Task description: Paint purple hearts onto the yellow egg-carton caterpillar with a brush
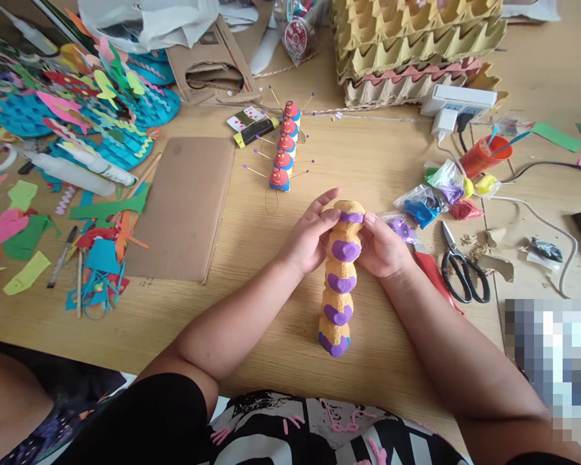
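A bumpy tan egg-carton strip point(337, 300) carries a purple clay patch on each of its several humps. Its far end lies between my two hands. My left hand point(310, 236) grips that end from the left, thumb near the topmost purple patch. From the right, my right hand point(386, 244) holds the same end, thumb and fingers pressed at the patch's edge. The near end, with bits of blue beside its purple, points toward my body. Beyond my hands stands a finished-looking red and blue caterpillar figure point(284, 145) with smiling faces and purple-tipped sticks.
Brown cardboard point(179, 206), paper scraps point(26, 226) and glue bottles point(70, 171) lie left. Stacked egg trays point(416, 45) and a power strip point(459, 100) stand behind. Black scissors point(463, 274), clay bags point(423, 206) and an orange cup point(484, 157) are right. Another person's leg point(10, 400) shows lower left.
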Motion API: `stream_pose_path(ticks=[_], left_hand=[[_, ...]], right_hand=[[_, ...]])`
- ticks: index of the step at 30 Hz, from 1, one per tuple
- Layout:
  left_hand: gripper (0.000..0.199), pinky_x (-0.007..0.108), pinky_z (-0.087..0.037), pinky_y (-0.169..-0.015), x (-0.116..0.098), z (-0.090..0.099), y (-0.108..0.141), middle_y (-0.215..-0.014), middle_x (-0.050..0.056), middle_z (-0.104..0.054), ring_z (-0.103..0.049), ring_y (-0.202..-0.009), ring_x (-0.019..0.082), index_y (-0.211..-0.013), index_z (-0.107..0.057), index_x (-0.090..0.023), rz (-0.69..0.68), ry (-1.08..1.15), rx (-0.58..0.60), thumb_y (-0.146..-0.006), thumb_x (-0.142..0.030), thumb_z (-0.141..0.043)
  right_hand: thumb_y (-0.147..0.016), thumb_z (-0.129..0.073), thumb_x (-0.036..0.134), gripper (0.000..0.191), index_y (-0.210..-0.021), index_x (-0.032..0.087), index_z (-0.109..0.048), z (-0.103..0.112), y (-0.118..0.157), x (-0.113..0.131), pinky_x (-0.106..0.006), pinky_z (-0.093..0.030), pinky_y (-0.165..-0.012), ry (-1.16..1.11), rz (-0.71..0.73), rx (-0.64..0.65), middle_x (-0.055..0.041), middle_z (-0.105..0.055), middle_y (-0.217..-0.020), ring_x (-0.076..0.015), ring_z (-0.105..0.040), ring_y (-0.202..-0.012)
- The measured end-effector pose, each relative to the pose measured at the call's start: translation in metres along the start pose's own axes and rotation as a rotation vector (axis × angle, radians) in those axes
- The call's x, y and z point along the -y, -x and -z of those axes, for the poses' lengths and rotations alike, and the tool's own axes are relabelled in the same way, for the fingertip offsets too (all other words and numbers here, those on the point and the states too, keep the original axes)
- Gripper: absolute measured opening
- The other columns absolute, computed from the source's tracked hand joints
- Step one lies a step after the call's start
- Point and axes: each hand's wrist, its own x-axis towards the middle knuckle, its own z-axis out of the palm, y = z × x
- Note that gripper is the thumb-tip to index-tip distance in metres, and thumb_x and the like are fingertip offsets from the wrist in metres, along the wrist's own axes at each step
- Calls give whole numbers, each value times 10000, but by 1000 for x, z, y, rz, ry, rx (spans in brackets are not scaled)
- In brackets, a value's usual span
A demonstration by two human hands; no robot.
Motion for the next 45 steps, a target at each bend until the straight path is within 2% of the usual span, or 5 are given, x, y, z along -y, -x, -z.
stream_pose_path(ticks=[15, 23, 29, 35, 45], left_hand=[[507, 253, -582, -801, 0, 1, 0, -939, -47, -844, -801, -798, 130, -1371, -736, -300, 51, 42, 29, -910, -217, -932], [455, 327, -615, -959, -4, -2, 1, -1029, -13, -837, -819, -926, 186, -1426, -742, -305, 63, 11, -8, -996, -347, -883], [575, 271, -595, -867, -2, -2, 1, -970, -36, -822, -796, -843, 137, -1406, -730, -287, 44, 3, 29, -885, -247, -972], [651, 273, -593, -908, -1, -3, 2, -932, -47, -817, -799, -830, 135, -1503, -700, -309, 64, -6, -24, -905, -213, -939], [538, 264, -574, -854, -1, -3, 2, -892, -50, -806, -787, -826, 136, -1422, -712, -298, 57, -10, -2, -927, -185, -891]], right_hand=[[-775, -1011, 626, 446, -917, 284, -762, -2, 0, 1, -353, -606, -653, -7, -51, -4, 13, -761, -760, -218, -706, -680], [-802, -934, 794, 574, -1040, 295, -780, -3, 2, 3, -365, -602, -686, 20, -82, 22, -21, -794, -845, -254, -742, -777], [-689, -1073, 672, 557, -854, 276, -718, 0, 2, 2, -310, -544, -632, -23, -78, 3, 38, -689, -717, -172, -594, -636], [-734, -1045, 650, 519, -890, 266, -734, -1, 0, 2, -324, -529, -639, -19, -84, 22, 21, -710, -757, -181, -613, -652], [-684, -1087, 650, 547, -815, 254, -733, 0, -2, 1, -296, -515, -607, -27, -93, 28, 36, -675, -709, -148, -557, -617]])
